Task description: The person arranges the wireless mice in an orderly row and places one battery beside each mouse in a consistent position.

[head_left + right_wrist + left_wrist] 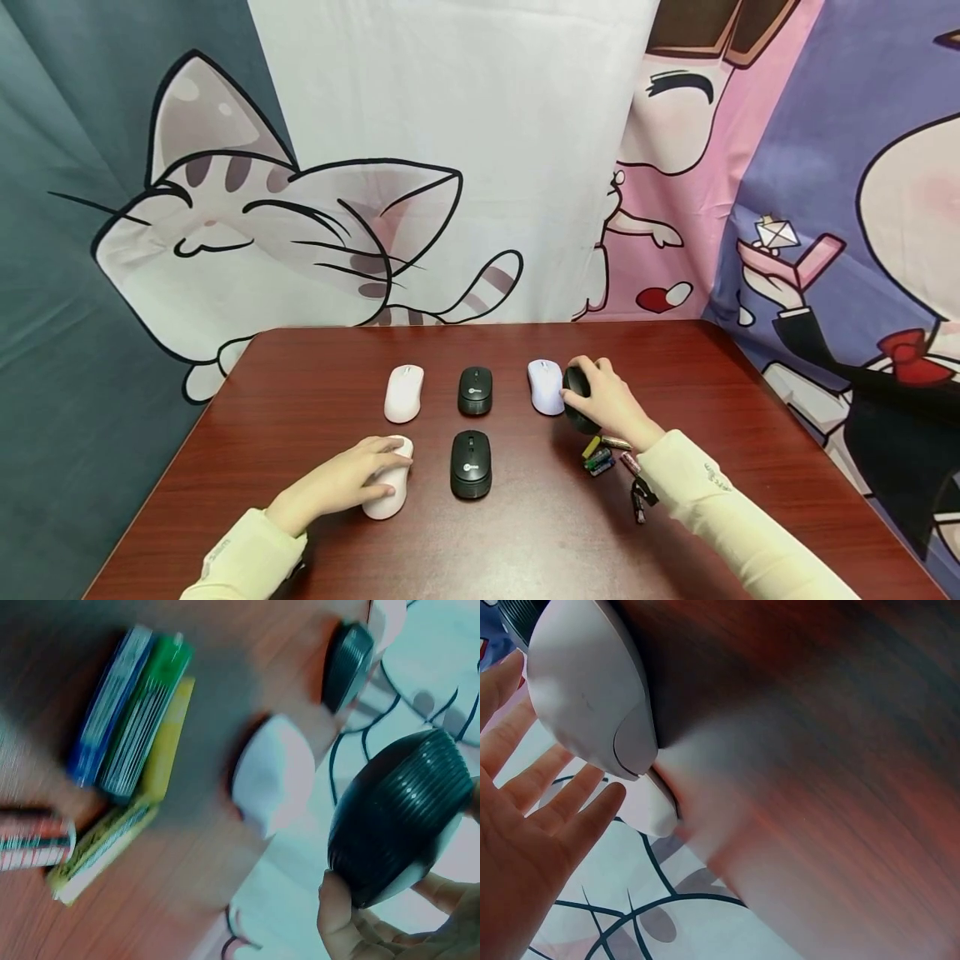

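My right hand point(606, 398) grips a black computer mouse point(578, 398) between thumb and fingers, tilted on its side and held above the table; its ribbed end point(427, 776) shows in the right wrist view. Just left of it lies a pale lavender mouse point(546, 387). Batteries point(599, 460) in yellow, green, blue and other colours lie loose below that hand. At the front left, my left hand point(348, 477) spreads over a white mouse point(390, 492). Its fingers point(536, 784) look mostly straight beside the mouse in the left wrist view; whether they touch it is hard to tell.
Another white mouse point(404, 393) lies at the back left. Two black mice, a back one point(475, 391) and a front one point(471, 465), form a middle column. All rest on a reddish-brown wooden table point(337, 358), with a printed cartoon curtain point(480, 125) behind its far edge.
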`<act>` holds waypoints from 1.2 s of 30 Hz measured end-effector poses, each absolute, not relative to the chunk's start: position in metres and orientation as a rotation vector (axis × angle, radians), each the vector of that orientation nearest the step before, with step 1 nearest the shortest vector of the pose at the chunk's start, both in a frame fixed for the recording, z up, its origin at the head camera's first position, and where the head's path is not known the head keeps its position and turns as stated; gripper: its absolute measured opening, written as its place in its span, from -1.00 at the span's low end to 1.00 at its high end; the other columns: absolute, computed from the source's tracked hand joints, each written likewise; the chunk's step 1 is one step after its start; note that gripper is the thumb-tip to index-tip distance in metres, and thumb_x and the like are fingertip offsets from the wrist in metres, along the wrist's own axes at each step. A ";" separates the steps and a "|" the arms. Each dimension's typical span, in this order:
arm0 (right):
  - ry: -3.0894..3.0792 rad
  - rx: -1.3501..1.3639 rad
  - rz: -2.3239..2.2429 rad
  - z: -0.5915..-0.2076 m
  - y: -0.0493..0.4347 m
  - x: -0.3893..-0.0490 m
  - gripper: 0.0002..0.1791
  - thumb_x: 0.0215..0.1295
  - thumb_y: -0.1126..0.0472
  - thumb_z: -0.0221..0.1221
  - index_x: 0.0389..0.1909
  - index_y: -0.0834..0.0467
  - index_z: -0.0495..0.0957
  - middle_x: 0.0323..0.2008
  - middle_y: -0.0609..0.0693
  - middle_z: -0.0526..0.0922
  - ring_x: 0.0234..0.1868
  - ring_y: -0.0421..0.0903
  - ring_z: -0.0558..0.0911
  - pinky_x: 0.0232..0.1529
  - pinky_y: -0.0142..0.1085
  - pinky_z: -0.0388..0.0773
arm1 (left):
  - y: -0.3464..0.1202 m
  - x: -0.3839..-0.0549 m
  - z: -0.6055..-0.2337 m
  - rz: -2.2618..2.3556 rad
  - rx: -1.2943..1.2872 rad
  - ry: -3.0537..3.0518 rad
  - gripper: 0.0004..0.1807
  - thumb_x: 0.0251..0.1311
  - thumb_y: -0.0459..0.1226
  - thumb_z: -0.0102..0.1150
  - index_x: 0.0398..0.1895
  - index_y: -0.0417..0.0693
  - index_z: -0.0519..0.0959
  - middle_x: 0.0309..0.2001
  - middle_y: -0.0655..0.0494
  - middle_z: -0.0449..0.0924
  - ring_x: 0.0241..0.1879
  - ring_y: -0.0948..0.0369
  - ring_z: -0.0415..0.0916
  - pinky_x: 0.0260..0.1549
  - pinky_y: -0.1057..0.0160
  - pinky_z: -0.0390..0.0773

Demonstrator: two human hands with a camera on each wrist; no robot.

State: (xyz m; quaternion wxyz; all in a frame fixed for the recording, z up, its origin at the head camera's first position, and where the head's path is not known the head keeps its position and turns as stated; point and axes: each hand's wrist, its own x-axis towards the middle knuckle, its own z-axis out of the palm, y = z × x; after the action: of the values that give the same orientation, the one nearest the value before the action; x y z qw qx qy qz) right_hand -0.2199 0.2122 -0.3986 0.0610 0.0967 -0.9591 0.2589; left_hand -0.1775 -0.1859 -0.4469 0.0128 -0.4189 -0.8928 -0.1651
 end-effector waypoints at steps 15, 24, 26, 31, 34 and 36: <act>-2.941 0.402 0.607 -0.422 0.179 -0.206 -0.55 0.04 0.08 0.24 -0.08 0.24 0.45 -0.30 0.19 0.45 -0.58 0.03 0.47 -0.47 -0.10 0.48 | -0.184 -0.178 -0.440 -0.493 -1.258 -2.901 -0.62 0.11 -0.21 0.26 0.04 -0.05 0.58 0.15 -0.15 0.46 0.14 -0.09 0.38 0.02 -0.04 0.46; -3.061 0.402 0.476 -0.437 0.169 -0.202 -0.55 0.03 0.03 0.31 -0.19 0.25 0.45 -0.37 0.19 0.43 -0.58 0.07 0.49 -0.48 -0.08 0.46 | -0.185 -0.178 -0.442 -0.505 -1.256 -2.905 -0.61 0.11 -0.22 0.25 0.04 -0.07 0.58 0.16 -0.15 0.45 0.14 -0.08 0.38 0.02 -0.04 0.46; -3.075 0.405 0.460 -0.440 0.168 -0.201 -0.54 0.02 0.03 0.32 -0.19 0.25 0.44 -0.36 0.19 0.42 -0.58 0.09 0.49 -0.48 -0.08 0.46 | -0.185 -0.178 -0.442 -0.504 -1.252 -2.904 -0.61 0.12 -0.21 0.25 0.05 -0.07 0.58 0.16 -0.16 0.45 0.15 -0.08 0.38 0.02 -0.04 0.46; -3.115 0.394 0.407 -0.447 0.166 -0.198 -0.49 0.01 0.01 0.34 -0.12 0.24 0.44 -0.30 0.22 0.42 -0.55 0.11 0.52 -0.48 -0.07 0.48 | -0.185 -0.178 -0.443 -0.494 -1.265 -2.882 -0.61 0.12 -0.20 0.25 0.04 -0.05 0.58 0.15 -0.17 0.46 0.14 -0.09 0.39 0.01 -0.04 0.46; -3.138 0.379 0.412 -0.450 0.165 -0.197 -0.45 0.00 -0.01 0.35 -0.09 0.24 0.43 -0.25 0.25 0.42 -0.51 0.14 0.54 -0.45 -0.05 0.50 | -0.185 -0.178 -0.443 -0.490 -1.275 -2.873 -0.61 0.12 -0.20 0.25 0.04 -0.06 0.58 0.15 -0.17 0.46 0.13 -0.10 0.40 0.00 -0.04 0.46; -3.157 0.369 0.443 -0.451 0.165 -0.197 -0.44 -0.01 0.00 0.35 -0.08 0.24 0.43 -0.22 0.27 0.43 -0.48 0.16 0.55 -0.41 -0.04 0.51 | -0.185 -0.178 -0.443 -0.495 -1.273 -2.879 -0.61 0.11 -0.21 0.25 0.04 -0.07 0.58 0.15 -0.18 0.46 0.14 -0.10 0.39 0.01 -0.04 0.46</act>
State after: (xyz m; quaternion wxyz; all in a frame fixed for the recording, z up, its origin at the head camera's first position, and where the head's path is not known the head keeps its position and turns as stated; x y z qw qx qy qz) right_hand -0.1973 0.1648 -0.4508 -0.0338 0.1148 -0.9832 0.1381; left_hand -0.1777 -0.1846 -0.4432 -0.0224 -0.3994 -0.9033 -0.1552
